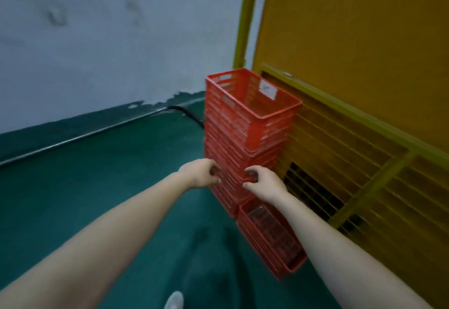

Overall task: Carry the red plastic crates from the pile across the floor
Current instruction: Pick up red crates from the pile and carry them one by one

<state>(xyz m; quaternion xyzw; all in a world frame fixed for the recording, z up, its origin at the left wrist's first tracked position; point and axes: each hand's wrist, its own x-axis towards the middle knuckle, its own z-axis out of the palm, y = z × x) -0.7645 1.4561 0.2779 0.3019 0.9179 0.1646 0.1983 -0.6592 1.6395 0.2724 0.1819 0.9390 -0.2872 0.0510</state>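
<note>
Head view shows the pile of red crates standing nested one inside another on the green floor, its far side set close against a yellow mesh fence, probably to keep the tall pile from tipping and the walkway free. The top crate is open and looks empty, with a white label on its inner wall. A single red crate lies low on the floor just beside the pile's foot, on the nearer side, also along the fence.

Both arms are stretched toward the pile's near corner. The left hand and the right hand are level with each other and a little apart, one to each side of that corner. Their fingers are half curled and spread, clasping nothing that can be made out; whether any fingertip touches the plastic cannot be told through the blur. The pose reads as readying for a two-sided hold on a crate, so the carry seems not yet begun.

Beyond, a pale wall meets the floor, with a metal pipe along its base and a black cable behind the pile. A shoe shows at the bottom edge.
</note>
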